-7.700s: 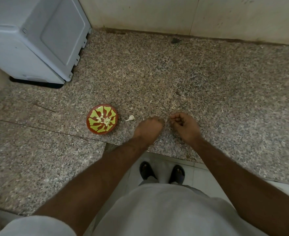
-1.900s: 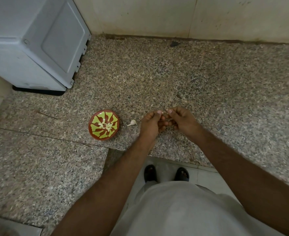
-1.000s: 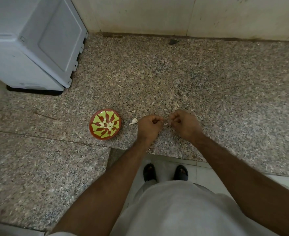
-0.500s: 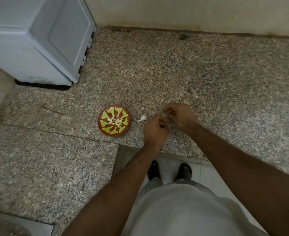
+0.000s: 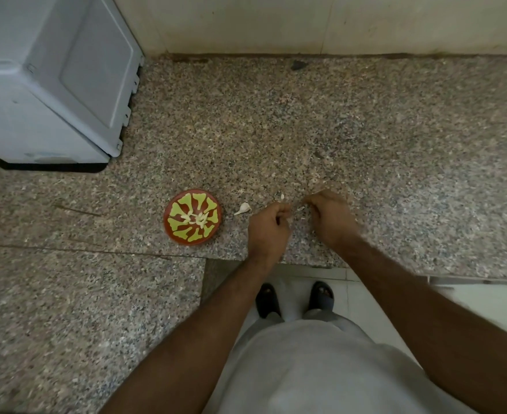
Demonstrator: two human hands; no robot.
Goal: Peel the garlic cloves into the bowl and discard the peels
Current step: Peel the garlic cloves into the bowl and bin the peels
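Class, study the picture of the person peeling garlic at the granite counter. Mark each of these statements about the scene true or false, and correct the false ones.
1. The bowl holds pale peeled cloves. True.
2. One loose garlic clove lies between the bowl and the left hand. True.
3. The left hand rests inside the bowl. False: it is to the bowl's right, above the counter.
4. The white appliance stands at the counter's right end. False: it stands at the left.

Speckled granite desk (image 5: 366, 138), seam crossing near-left portion. Pale tiled wall (image 5: 276, 22) along far edge. Grey-white appliance (image 5: 46, 85) at far-left corner. Light floor tiles (image 5: 470, 297) below near edge.
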